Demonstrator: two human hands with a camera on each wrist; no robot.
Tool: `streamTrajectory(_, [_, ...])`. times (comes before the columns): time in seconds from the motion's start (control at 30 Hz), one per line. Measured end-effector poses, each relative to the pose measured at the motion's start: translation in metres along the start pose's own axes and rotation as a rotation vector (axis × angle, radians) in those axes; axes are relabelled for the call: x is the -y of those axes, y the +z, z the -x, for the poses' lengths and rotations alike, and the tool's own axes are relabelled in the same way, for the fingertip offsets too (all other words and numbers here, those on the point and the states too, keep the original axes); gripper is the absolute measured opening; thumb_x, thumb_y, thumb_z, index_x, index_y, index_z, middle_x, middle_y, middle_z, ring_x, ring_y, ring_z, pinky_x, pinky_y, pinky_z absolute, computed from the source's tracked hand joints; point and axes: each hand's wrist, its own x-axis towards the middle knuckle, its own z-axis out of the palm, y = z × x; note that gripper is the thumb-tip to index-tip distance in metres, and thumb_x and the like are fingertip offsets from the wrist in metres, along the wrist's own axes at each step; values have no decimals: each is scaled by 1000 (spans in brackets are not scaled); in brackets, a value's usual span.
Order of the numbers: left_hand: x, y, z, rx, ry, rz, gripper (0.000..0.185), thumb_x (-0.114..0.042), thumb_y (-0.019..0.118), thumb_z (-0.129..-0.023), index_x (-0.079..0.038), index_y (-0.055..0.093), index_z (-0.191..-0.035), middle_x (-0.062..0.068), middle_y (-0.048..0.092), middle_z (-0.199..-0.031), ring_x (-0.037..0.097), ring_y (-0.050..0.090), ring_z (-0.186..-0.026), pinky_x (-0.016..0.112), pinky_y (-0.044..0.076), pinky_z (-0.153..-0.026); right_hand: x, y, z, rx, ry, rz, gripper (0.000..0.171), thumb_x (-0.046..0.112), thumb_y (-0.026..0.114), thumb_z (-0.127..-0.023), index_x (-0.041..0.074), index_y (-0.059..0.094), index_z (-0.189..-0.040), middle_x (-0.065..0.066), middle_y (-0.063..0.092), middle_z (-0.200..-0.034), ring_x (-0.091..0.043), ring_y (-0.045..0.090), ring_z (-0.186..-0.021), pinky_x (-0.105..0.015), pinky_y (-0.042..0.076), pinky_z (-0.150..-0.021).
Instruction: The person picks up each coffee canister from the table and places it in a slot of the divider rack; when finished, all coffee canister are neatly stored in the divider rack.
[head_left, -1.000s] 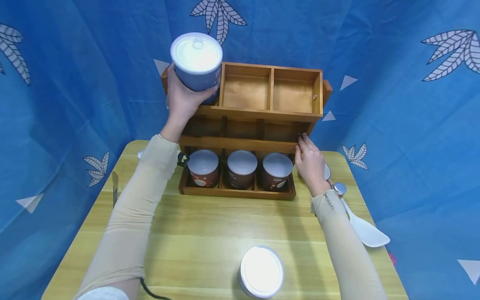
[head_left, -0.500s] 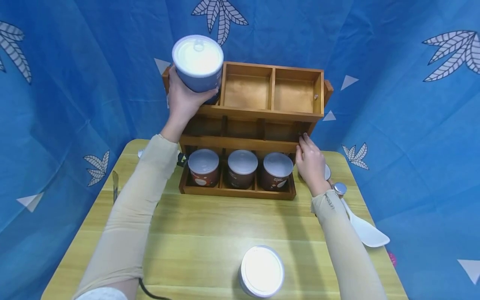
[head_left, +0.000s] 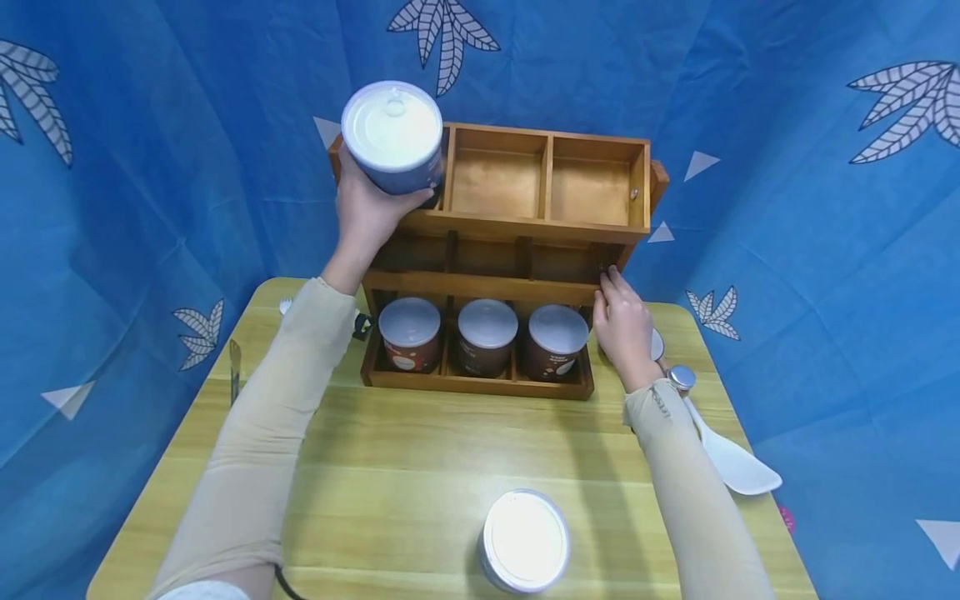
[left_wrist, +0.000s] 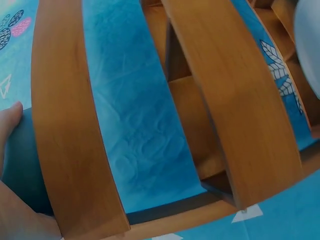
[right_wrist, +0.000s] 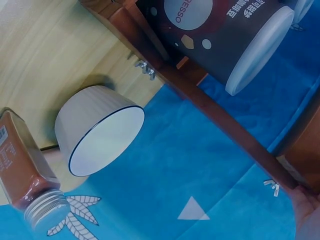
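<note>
At left end of three-tier wooden rack's top tray, left hand grasped blue lidded canister, lying just beyond palm, long axis near upright; base hidden. Right hand, farther off, touched rack's right side; could not tell whether clenched.

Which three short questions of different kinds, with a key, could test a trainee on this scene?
1. What does the left grip hold?
2. True or false: three lidded canisters stand in the bottom row of the wooden rack.
3. Where is the white utensil? A, inside the rack; B, on the right part of the table; C, on its left part.

Key: 1. A blue lidded canister. 2. True. 3. B.
</note>
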Motion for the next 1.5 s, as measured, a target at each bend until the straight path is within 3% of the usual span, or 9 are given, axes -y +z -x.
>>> streamTrajectory(0.3, [-2, -14, 25, -19, 23, 66, 119, -36, 89, -68, -21, 12, -157, -6, 28, -161, 3, 28, -147, 24, 26, -121, 1, 1, -1, -15, -13, -13, 37, 13, 54, -98, -4, 60, -131, -20, 54, -143, -39, 57, -127, -53, 49, -102])
streamTrajectory(0.37, [1, -18, 49, -16, 55, 84, 119, -31, 89, -70, -17, 10, -158, -2, 23, -164, 5, 23, -150, 25, 22, -123, 1, 1, -1, -27, -15, -15, 36, 13, 54, -98, -4, 61, -129, -20, 55, -142, -39, 57, -126, -54, 50, -101])
streamTrajectory(0.47, [21, -20, 105, 46, 131, 112, 119, -21, 91, -68, -8, 13, -157, 7, 22, -164, 16, 23, -152, 34, 20, -126, 1, 1, 0, -34, -21, -18, 36, 12, 55, -97, -4, 61, -129, -20, 55, -141, -39, 58, -125, -54, 50, -101])
streamTrajectory(0.53, [42, -17, 154, 183, 109, 104, 118, -18, 90, -67, -10, 14, -157, 12, 24, -163, 25, 26, -151, 44, 23, -125, 2, 0, 0, -34, -23, -18, 36, 12, 55, -97, -5, 61, -129, -21, 55, -141, -39, 58, -125, -54, 50, -101])
streamTrajectory(0.7, [95, -4, 274, 750, -109, 64, 120, -32, 89, -66, -22, 14, -158, 6, 24, -164, 33, 30, -148, 58, 26, -119, 4, -3, -2, -24, -23, -6, 36, 13, 55, -98, -4, 61, -129, -21, 55, -141, -39, 57, -126, -55, 50, -100])
streamTrajectory(0.87, [108, 11, 351, 1100, -134, 121, 122, -40, 88, -66, -14, 12, -158, 10, 22, -164, 37, 29, -148, 59, 28, -118, 4, -2, -1, -23, -17, -8, 37, 14, 55, -98, -4, 60, -130, -20, 54, -142, -39, 57, -126, -55, 50, -100])
streamTrajectory(1.0, [103, 24, 374, 1213, -137, 202, 121, -40, 87, -68, -16, 11, -158, 8, 23, -164, 35, 28, -149, 53, 31, -119, 2, 0, 1, -14, -10, -7, 37, 14, 54, -98, -4, 60, -130, -20, 53, -143, -40, 57, -126, -55, 50, -100])
streamTrajectory(1.33, [103, 51, 387, 1209, -86, 266, 121, -47, 89, -61, -31, 15, -155, -4, 32, -159, 23, 32, -148, 44, 30, -121, 3, 2, 2, -33, -19, -21, 36, 13, 55, -97, -4, 61, -129, -20, 55, -142, -41, 58, -124, -56, 51, -98])
streamTrajectory(1.5, [104, 65, 388, 1225, -113, 401, 121, -34, 93, -60, -35, 16, -154, -10, 34, -157, 18, 35, -147, 44, 29, -122, 2, 1, 2, -35, -13, -15, 36, 13, 54, -98, -4, 61, -129, -20, 54, -142, -41, 58, -125, -56, 50, -98])
